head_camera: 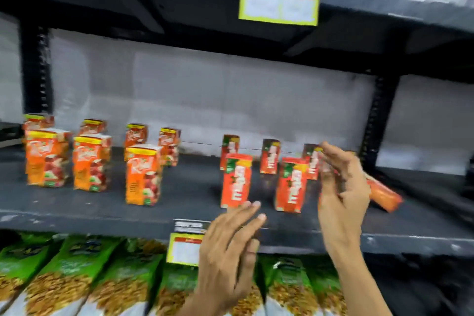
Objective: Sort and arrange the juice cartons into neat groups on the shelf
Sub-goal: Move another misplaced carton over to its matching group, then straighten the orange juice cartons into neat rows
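i read the step as setting the tilted red carton (383, 194) upright into the red group; my right hand (342, 185) is closed around it, fingers wrapped on its upper part, its lower end sticking out past my palm to the right. my left hand (230, 246) is empty, fingers spread, just short of the front red carton (235, 180). to do it well i would rotate the carton vertical first, then seat it level with the front pair, label forward. red cartons stand just beyond both hands; the orange cartons (143, 174) stand well off to the left. the dark shelf (128, 220) looks flat, with bare board between groups. green snack bags (77, 269) lie below my wrists; a yellow price tag (279, 4) hangs above. heavy blur.
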